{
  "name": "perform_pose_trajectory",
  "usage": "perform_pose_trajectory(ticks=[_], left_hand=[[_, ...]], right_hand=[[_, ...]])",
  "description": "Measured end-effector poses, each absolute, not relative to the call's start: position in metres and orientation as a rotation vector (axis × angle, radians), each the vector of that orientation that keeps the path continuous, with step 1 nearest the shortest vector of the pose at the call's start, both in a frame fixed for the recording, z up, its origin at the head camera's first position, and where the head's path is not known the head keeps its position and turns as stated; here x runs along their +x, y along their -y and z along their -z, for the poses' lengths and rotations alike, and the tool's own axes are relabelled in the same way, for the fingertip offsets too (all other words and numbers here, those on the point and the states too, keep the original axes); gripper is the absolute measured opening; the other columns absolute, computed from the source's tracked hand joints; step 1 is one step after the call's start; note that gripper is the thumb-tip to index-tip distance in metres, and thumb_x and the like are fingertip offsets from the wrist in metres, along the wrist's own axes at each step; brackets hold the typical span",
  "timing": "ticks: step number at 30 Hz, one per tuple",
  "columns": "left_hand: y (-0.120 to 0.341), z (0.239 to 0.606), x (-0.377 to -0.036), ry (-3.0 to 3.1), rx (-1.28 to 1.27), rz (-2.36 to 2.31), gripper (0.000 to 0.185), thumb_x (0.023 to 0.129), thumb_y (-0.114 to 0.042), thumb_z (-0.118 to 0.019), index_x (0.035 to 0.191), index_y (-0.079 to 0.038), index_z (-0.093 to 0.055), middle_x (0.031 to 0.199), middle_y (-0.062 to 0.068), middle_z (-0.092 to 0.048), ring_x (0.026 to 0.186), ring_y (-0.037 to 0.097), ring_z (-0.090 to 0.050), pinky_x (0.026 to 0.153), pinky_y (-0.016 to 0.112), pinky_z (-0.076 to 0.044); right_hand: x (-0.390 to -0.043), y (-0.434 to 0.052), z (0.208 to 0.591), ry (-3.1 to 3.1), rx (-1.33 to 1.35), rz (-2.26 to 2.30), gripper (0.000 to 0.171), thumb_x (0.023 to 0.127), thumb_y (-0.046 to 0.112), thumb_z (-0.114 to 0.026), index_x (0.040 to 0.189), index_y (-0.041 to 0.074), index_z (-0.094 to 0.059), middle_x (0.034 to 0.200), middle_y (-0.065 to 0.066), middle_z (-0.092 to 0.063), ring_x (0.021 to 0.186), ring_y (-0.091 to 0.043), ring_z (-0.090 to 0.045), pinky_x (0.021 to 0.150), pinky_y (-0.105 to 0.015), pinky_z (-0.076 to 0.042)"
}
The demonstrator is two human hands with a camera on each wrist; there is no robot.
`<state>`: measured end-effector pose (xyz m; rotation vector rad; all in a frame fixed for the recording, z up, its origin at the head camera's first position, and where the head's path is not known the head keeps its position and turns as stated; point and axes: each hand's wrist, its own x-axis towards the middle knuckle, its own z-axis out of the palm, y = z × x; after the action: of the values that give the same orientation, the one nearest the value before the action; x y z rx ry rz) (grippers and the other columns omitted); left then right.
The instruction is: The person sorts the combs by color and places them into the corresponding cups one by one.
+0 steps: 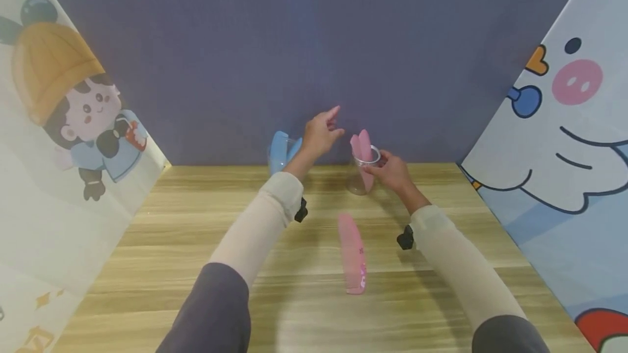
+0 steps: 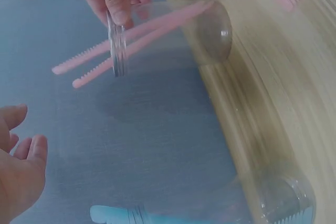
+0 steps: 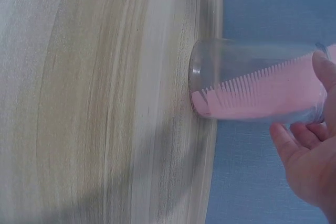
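A clear jar [image 1: 354, 183] stands at the back of the table with two pink combs [image 1: 363, 147] leaning in it. My right hand [image 1: 394, 172] grips the jar at its rim, thumb and fingers on the right side, as the left wrist view also shows. To the left, a second clear jar [image 2: 278, 195] holds blue combs [image 1: 278, 150], partly hidden behind my left wrist. My left hand [image 1: 320, 134] hovers between the two jars with its fingers spread, touching nothing. Another pink comb [image 1: 352, 255] lies flat on the table in front of the jars.
The wood-grain table [image 1: 196, 266] ends at a dark grey back panel [image 1: 235, 59]. Side panels with cartoon figures, a child in an orange hat [image 1: 59, 64] at left and a white animal [image 1: 589, 140] at right, flank it.
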<state>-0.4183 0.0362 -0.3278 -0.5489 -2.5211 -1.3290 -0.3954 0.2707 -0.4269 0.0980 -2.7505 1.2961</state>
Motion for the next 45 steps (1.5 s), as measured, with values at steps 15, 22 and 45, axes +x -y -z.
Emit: perform_pose_trajectory(ticks=[15,22,45], left_hand=[[-0.008,0.351,-0.399,2.743,-0.845,1.171,0.053,0.095,-0.023,-0.074,0.145,-0.013,-0.058,0.144,0.009,-0.061,0.126,0.025,-0.063,0.106,0.035,-0.055],[-0.003,0.380,-0.393,2.912,-1.191,0.775,0.050,0.094,-0.021,-0.075,0.140,-0.007,-0.061,0.142,0.012,-0.062,0.130,0.028,-0.060,0.113,0.038,-0.050],[-0.021,0.460,-0.371,2.868,-1.737,0.190,0.073,0.084,-0.014,-0.082,0.150,-0.014,-0.051,0.155,0.006,-0.052,0.145,0.023,-0.046,0.125,0.034,-0.034]], right_hand=[[-0.393,-0.268,0.423,2.773,0.058,-1.309,0.083,0.088,0.043,-0.079,0.150,-0.001,-0.045,0.140,-0.026,-0.060,0.126,-0.040,-0.060,0.101,-0.051,-0.055],[-0.394,-0.270,0.428,2.763,0.054,-1.306,0.084,0.087,0.041,-0.081,0.150,-0.002,-0.045,0.139,-0.027,-0.061,0.124,-0.041,-0.061,0.101,-0.051,-0.056],[-0.396,-0.271,0.429,2.751,0.092,-1.276,0.082,0.088,0.043,-0.079,0.149,-0.002,-0.047,0.142,-0.028,-0.058,0.126,-0.042,-0.061,0.102,-0.052,-0.055]])
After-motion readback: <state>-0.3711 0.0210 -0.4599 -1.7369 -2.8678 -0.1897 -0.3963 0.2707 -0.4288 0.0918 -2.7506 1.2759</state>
